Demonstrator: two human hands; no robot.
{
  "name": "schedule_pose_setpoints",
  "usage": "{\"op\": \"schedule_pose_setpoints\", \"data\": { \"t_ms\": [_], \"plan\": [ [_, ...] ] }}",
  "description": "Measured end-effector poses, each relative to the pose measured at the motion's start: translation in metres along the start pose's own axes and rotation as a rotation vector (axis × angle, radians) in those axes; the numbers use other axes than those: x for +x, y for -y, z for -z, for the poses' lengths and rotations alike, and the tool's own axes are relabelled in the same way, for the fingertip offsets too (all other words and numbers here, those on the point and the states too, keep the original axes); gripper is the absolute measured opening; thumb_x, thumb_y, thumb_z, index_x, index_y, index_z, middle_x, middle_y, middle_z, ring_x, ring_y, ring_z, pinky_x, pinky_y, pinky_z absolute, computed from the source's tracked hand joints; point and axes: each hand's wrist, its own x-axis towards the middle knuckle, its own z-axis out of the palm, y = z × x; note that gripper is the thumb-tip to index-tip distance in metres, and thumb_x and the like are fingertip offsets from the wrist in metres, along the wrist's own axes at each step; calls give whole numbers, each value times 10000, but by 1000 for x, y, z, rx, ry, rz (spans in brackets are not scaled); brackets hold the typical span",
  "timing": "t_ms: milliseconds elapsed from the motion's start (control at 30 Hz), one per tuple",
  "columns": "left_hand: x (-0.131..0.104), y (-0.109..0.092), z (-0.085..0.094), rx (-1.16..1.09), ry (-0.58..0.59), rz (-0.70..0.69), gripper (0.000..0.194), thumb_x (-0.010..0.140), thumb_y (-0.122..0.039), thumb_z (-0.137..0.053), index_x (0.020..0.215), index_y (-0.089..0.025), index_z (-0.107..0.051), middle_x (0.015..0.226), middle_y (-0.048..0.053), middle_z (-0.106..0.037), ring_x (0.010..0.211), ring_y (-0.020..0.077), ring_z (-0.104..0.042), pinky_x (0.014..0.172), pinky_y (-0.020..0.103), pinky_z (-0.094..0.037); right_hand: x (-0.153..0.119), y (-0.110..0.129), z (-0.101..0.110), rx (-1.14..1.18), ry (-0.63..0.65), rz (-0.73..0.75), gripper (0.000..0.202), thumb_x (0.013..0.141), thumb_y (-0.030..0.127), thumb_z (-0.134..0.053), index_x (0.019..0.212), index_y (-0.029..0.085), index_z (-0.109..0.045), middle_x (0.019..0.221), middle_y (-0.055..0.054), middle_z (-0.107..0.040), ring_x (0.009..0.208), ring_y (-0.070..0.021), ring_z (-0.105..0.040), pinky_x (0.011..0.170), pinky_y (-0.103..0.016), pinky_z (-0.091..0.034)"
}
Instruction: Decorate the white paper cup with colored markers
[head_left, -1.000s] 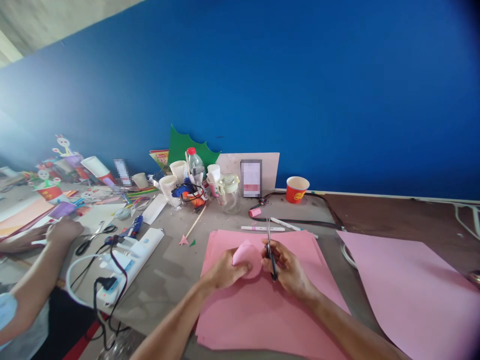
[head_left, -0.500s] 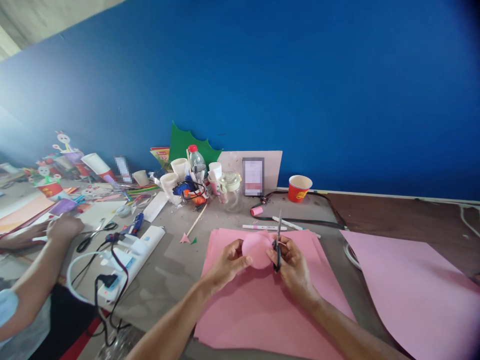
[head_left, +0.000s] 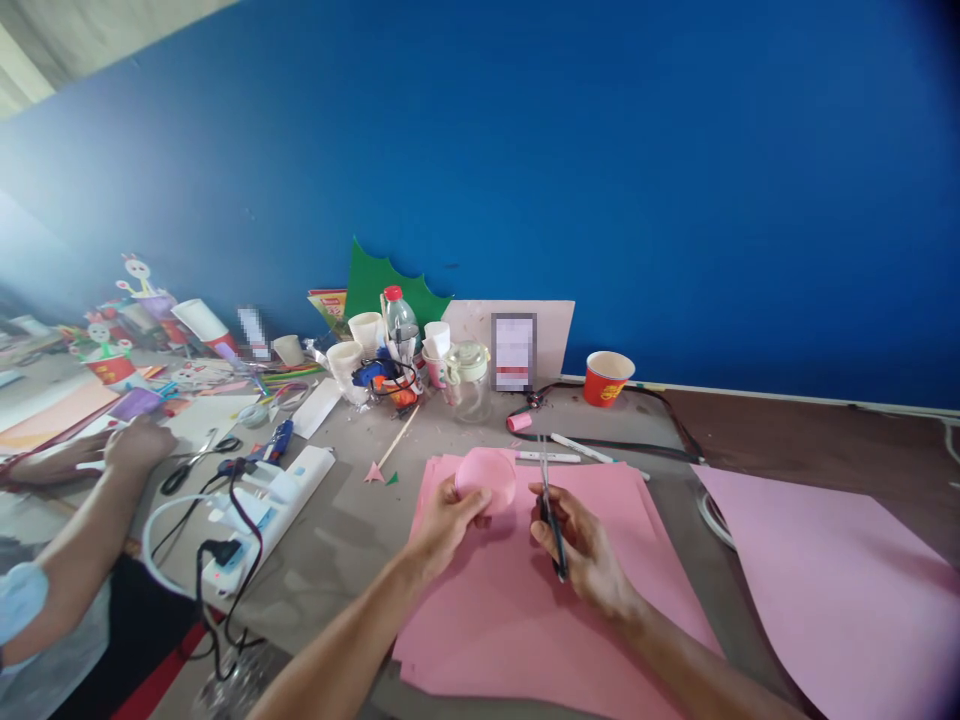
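Note:
Between the thumb and fingers of my left hand [head_left: 455, 515] is a round pink paper piece [head_left: 487, 480], held above the left part of the pink sheets. My right hand [head_left: 581, 545] grips scissors [head_left: 553, 525] by their black handles, with the blades pointing away from me. A gap separates the scissors from the round piece. Both hands are over a stack of large pink paper sheets [head_left: 525, 640] on the grey table [head_left: 315, 560]. White markers [head_left: 577, 446] lie just beyond the stack.
Another pink sheet [head_left: 832, 560] lies at right. A red paper cup [head_left: 609, 380], a glass jar [head_left: 470, 385] and a bottle [head_left: 400, 325] stand at the back. At left are a power strip [head_left: 300, 500], cables, black-handled scissors [head_left: 199, 460] and another person's arm [head_left: 90, 530].
My left hand has carried the round piece left, away from the scissors. My right hand has lowered slightly, and the scissors have tilted. The view has shifted a little.

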Motion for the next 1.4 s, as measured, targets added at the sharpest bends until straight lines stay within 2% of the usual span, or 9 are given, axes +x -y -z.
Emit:
{"op": "schedule_pose_setpoints", "data": {
  "t_ms": [100, 333, 667, 933, 1400],
  "plan": [
    [1, -2, 1, -34, 12, -28, 362, 671, -434, -778, 610, -141, -574, 503, -47, -484, 481, 61, -438, 520, 202, -415, -1, 0, 2, -133, 60, 1, 506, 744, 513, -697, 1100, 170, -589, 712, 14, -516, 610, -135, -477, 553, -268, -415],
    [2, 2, 0, 8, 8, -18, 405, 680, -461, -773, 584, -143, -541, 501, -55, -464, 474, 50, -403, 502, 202, -379, 0, -4, 1, -321, 122, 14, 423, 810, 419, -622, 1130, 142, -615, 659, 32, -496, 566, -123, -445, 529, -255, -377],
    [0, -4, -4, -98, -17, -10, 429, 619, -455, -809, 552, -154, -510, 472, -73, -423, 457, 46, -391, 503, 210, -414, 0, -3, 1, -342, 123, 48, 362, 816, 389, -591, 1085, 153, -639, 619, 40, -487, 535, -114, -435, 498, -241, -366],
    [2, 4, -1, -41, -6, 4, 403, 627, -449, -805, 612, -151, -533, 531, -55, -485, 488, 54, -420, 493, 202, -367, 1, -5, 2, -392, 131, 55, 343, 813, 374, -597, 1071, 150, -635, 634, 35, -489, 562, -125, -440, 524, -249, -362],
    [2, 8, 1, 41, -21, 20, 425, 632, -480, -785, 585, -162, -507, 507, -61, -443, 477, 60, -384, 491, 219, -321, 1, -3, 1, -352, 124, 46, 319, 811, 392, -611, 1038, 170, -641, 627, 37, -483, 545, -122, -431, 514, -250, -363]
  ]
}}
